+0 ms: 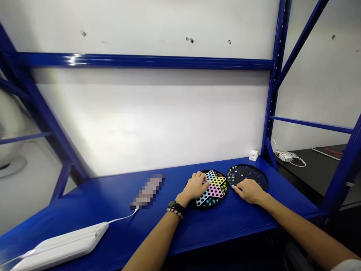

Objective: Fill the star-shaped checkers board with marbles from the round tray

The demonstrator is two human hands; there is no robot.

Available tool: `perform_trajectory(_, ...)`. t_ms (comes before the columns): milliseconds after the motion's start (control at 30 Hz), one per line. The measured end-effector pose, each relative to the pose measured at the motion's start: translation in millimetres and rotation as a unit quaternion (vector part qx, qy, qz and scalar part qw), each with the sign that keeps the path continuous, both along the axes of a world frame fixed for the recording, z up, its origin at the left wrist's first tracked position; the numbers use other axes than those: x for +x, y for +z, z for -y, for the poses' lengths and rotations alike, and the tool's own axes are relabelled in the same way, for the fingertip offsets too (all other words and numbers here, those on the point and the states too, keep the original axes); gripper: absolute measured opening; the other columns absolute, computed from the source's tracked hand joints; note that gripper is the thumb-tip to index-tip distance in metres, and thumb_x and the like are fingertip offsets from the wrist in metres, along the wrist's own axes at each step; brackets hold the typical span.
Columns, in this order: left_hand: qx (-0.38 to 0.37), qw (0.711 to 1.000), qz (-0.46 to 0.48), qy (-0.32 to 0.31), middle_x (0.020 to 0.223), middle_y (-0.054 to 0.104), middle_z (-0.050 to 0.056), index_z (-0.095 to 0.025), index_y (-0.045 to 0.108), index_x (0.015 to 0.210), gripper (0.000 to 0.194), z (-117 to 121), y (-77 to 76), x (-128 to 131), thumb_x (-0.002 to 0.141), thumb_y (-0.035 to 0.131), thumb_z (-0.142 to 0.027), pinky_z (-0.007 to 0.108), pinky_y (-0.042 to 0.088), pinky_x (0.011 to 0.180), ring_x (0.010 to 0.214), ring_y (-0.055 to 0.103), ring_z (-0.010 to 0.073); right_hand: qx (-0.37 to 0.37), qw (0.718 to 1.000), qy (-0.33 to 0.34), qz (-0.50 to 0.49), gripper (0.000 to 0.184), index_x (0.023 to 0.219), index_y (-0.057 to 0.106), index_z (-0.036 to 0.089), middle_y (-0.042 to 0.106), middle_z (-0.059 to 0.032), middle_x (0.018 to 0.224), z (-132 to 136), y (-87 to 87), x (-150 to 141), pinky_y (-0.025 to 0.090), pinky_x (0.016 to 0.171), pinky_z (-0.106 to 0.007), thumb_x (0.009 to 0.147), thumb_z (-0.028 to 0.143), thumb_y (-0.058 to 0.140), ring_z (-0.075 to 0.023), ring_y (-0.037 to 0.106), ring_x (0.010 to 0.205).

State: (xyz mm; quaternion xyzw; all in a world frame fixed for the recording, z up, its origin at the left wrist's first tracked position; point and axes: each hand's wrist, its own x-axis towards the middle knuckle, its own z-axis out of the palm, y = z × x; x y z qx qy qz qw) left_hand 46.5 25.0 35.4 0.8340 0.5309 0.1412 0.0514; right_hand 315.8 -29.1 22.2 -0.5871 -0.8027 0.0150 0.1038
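Observation:
A round Chinese checkers board (216, 191) lies on the blue tabletop, its coloured star full of dark holes and small glassy pieces in the compartments round its rim. My left hand (196, 186) covers the board's left part, fingers curled and thumb close to the index finger. Whatever is between those fingertips is hidden. Beside it sits a round black tray (251, 173) with marbles along its left side and blue specks elsewhere. Closed at the tray's near edge, my right hand (249, 190) has its thumb pointing at the rim; what it holds, if anything, cannot be made out.
On the left lie a blurred-out phone-like device (148, 192) and a white power bank-like box (60, 246), joined by a white cable. Small white adapters (253, 155) stand at the back right. Blue metal posts (270, 101) frame the table, with a wall behind.

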Motion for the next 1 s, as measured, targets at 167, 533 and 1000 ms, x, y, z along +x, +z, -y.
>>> perform_trajectory(167,-0.002,1.0,-0.001,-0.003,0.107,0.056,0.007,-0.022,0.054,0.09,0.025,2,2.7,0,0.091,0.041,-0.044,0.036,0.043,0.078,0.098,0.052,0.0254,0.035,0.96,-0.03,-0.275,0.057,0.049,0.038,0.02,0.046,-0.0013,0.049,-14,2.4,10,0.034,0.055,-0.026,0.094,0.056,0.04,-0.0135,0.045,0.049)
perform_trajectory(533,-0.001,1.0,0.002,-0.006,0.105,0.056,0.008,-0.021,0.053,0.088,0.026,-2,0.1,-1,0.091,0.041,-0.044,0.036,0.043,0.079,0.097,0.051,0.0244,-0.264,0.565,-0.087,-0.777,0.047,0.065,0.038,0.021,0.027,0.006,0.052,-46,9.8,51,0.018,0.031,-0.014,0.098,0.052,0.024,-0.0076,0.026,0.039)
perform_trajectory(1000,-0.009,1.0,0.001,0.002,0.107,0.056,0.008,-0.022,0.054,0.089,0.025,6,6.5,2,0.091,0.041,-0.043,0.037,0.043,0.081,0.099,0.052,0.0252,-0.105,0.855,-0.035,-0.507,0.046,0.061,0.043,0.021,0.031,0.0086,0.041,-35,8.5,27,0.019,0.038,-0.021,0.087,0.059,0.049,-0.0067,0.027,0.035)
